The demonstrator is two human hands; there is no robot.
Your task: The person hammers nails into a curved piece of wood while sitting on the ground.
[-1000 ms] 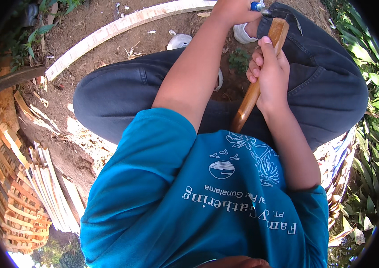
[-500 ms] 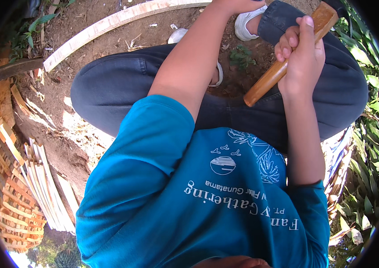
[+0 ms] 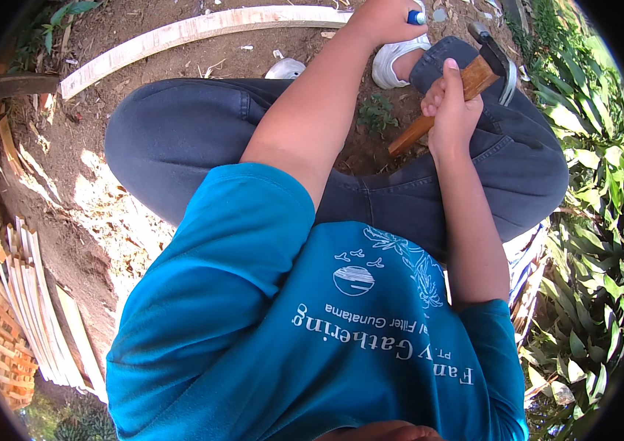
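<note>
One wooden-handled hammer with dark metal head sits gripped in right hand fingers curled tight.

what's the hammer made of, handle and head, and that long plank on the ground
The hammer handle, gripped in the right hand, looks like wood: warm brown, smooth, slightly glossy. The hammer head seems dark metal, dull grey with a sheen. The long plank looks like raw, pale wood or split bamboo, unfinished and matte; which one is hard to tell.

Close head view, facing steeply down
</note>
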